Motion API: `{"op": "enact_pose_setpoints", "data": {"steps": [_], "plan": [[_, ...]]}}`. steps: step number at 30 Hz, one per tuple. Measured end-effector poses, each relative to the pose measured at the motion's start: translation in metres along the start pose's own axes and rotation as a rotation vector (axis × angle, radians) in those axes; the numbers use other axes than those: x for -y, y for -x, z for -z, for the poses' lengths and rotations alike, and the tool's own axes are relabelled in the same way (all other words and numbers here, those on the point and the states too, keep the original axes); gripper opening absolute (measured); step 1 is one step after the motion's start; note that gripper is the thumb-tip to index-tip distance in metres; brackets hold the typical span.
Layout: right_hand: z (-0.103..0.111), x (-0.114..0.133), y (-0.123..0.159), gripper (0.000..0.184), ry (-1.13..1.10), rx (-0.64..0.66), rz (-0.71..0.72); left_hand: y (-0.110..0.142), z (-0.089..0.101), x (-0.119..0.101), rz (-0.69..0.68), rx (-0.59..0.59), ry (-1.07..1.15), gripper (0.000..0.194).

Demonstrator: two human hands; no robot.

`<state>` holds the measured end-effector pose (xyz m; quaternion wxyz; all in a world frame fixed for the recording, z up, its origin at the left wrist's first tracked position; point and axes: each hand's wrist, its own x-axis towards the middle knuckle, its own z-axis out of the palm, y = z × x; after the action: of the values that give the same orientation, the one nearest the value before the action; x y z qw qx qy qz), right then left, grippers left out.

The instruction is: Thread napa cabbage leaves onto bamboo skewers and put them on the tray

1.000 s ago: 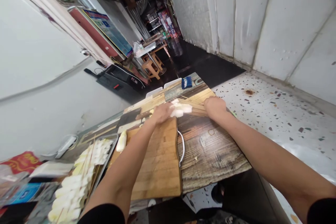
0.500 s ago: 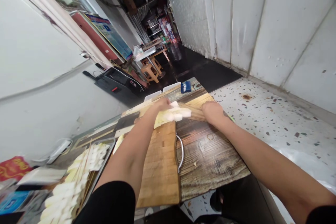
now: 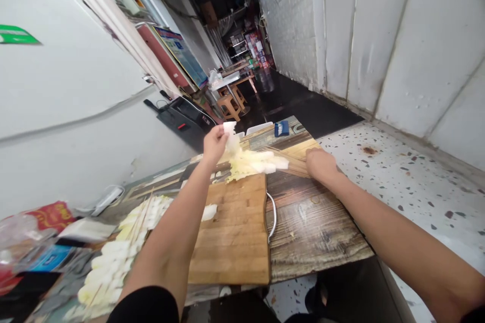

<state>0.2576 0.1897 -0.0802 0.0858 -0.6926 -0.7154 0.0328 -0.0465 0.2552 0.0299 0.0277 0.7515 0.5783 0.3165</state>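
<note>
My left hand (image 3: 215,144) is raised over the far end of the table, pinching a pale cabbage leaf (image 3: 230,133). Below it lies a pile of yellow-white cabbage leaves (image 3: 252,162), just past the wooden cutting board (image 3: 235,242). Thin wooden skewers (image 3: 293,162) lie to the right of the pile. My right hand (image 3: 321,164) is closed around their right ends, its fingertips partly hidden. One small white cabbage piece (image 3: 209,212) rests on the board beside my left forearm.
Skewered cabbage pieces (image 3: 108,267) cover the left side, partly behind my left arm. A blue packet (image 3: 281,129) sits at the table's far corner. The board's metal handle (image 3: 273,217) sticks out to the right. Stools (image 3: 229,106) stand beyond.
My left hand has lifted up and left from the pile with a cabbage leaf. My right hand stays at the skewers. The camera view has shifted, moving the scene rightward.
</note>
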Motion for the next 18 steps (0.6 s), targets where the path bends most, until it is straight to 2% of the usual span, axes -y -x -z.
{"op": "enact_pose_setpoints", "data": {"steps": [2,4,6,7,8,9,10,11,13,14,15,16,18], "plan": [[0.000,0.000,0.001,0.029,0.004,-0.055,-0.016,0.018,0.026,-0.002,-0.038,0.031,0.041,0.039],[0.001,0.001,0.002,0.026,0.005,-0.109,-0.024,0.045,0.048,-0.007,-0.085,0.139,0.068,0.034],[0.003,0.002,0.003,0.023,-0.001,-0.154,-0.014,0.078,0.061,-0.014,-0.163,0.334,0.048,0.025],[0.004,0.003,0.004,0.022,-0.006,-0.173,-0.003,0.096,0.064,-0.018,-0.240,0.473,-0.003,0.026],[0.005,0.004,0.005,0.020,-0.012,-0.192,0.013,0.114,0.064,-0.022,-0.306,0.585,-0.057,0.029],[0.007,0.005,0.007,0.019,-0.021,-0.209,0.034,0.132,0.062,-0.025,-0.343,0.627,-0.113,0.036],[0.009,0.008,0.010,0.019,-0.031,-0.224,0.059,0.150,0.060,-0.028,-0.348,0.595,-0.168,0.044],[0.012,0.011,0.013,0.019,-0.042,-0.234,0.087,0.168,0.057,-0.030,-0.314,0.491,-0.203,0.050],[0.017,0.020,0.021,0.020,-0.065,-0.235,0.154,0.202,0.052,-0.032,-0.192,0.192,-0.213,0.052],[0.019,0.027,0.026,0.021,-0.077,-0.225,0.190,0.219,0.049,-0.032,-0.142,0.089,-0.194,0.049],[0.021,0.033,0.033,0.021,-0.087,-0.209,0.229,0.233,0.046,-0.032,-0.115,0.042,-0.168,0.047],[0.023,0.040,0.040,0.021,-0.096,-0.187,0.271,0.246,0.042,-0.033,-0.115,0.064,-0.148,0.047],[0.024,0.052,0.055,0.022,-0.109,-0.129,0.362,0.263,0.032,-0.034,-0.138,0.190,-0.140,0.050]]}}
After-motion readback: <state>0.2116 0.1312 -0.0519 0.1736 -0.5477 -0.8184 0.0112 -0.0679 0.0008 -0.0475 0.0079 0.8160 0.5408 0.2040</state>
